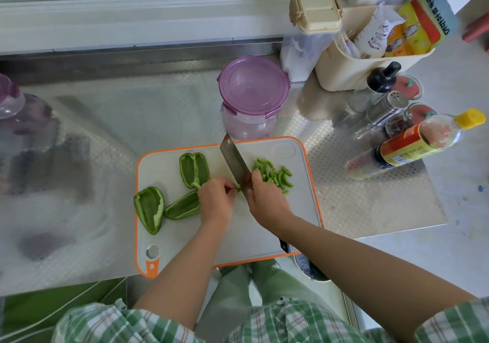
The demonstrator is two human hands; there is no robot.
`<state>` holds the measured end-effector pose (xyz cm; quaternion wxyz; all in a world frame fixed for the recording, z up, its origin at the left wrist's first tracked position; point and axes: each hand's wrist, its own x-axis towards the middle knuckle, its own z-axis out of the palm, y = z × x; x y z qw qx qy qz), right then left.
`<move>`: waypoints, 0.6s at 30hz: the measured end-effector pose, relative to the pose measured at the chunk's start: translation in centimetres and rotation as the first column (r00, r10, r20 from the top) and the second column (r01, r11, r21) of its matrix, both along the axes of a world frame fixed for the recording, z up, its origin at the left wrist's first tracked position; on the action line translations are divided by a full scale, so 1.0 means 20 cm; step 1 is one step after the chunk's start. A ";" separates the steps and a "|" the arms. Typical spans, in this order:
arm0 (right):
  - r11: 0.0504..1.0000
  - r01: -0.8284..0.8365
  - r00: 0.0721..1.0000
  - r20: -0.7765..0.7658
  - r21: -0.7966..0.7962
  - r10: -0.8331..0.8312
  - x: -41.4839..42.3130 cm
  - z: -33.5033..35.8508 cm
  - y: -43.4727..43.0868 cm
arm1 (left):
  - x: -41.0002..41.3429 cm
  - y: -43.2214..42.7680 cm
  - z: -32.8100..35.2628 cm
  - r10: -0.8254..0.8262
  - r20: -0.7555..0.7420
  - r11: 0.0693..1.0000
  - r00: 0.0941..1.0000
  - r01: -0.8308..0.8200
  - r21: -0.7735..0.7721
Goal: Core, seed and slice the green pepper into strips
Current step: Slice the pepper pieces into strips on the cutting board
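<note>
Step in hand: slicing. The left hand (217, 197) pinches a pepper remnant (238, 188) between curled fingertips. The right hand (264, 197) grips the cleaver (235, 163). Cut strips (275, 176) lie right of the blade, and three cored pepper sections (194, 169) lie left on the cutting board (299, 210). Next move: probably finish the remnant, then bring a new section under the blade.

I'm seeing the cutting board (185, 242) lying on the counter (119, 110): pepper pieces (194, 169) sitting on its left half, strips (275, 174) on its right, the knife (234, 161) between them, a lidded container (252, 91) standing behind.
</note>
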<state>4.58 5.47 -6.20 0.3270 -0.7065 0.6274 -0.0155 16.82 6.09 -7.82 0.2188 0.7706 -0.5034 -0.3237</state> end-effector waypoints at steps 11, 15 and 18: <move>0.997 0.017 0.999 0.040 -0.070 -0.015 -0.02 0.03 -0.05 | -0.01 0.01 0.01 0.002 0.038 1.000 0.999 -0.002 -0.001; 0.998 -0.027 1.000 0.009 -0.059 0.027 -0.03 0.05 -0.01 | -0.02 0.01 0.03 0.025 0.035 1.000 0.999 -0.026 0.013; 0.997 -0.047 0.999 -0.004 -0.058 0.047 -0.02 0.05 0.00 | -0.02 0.01 0.03 0.029 0.036 0.999 0.999 -0.030 0.018</move>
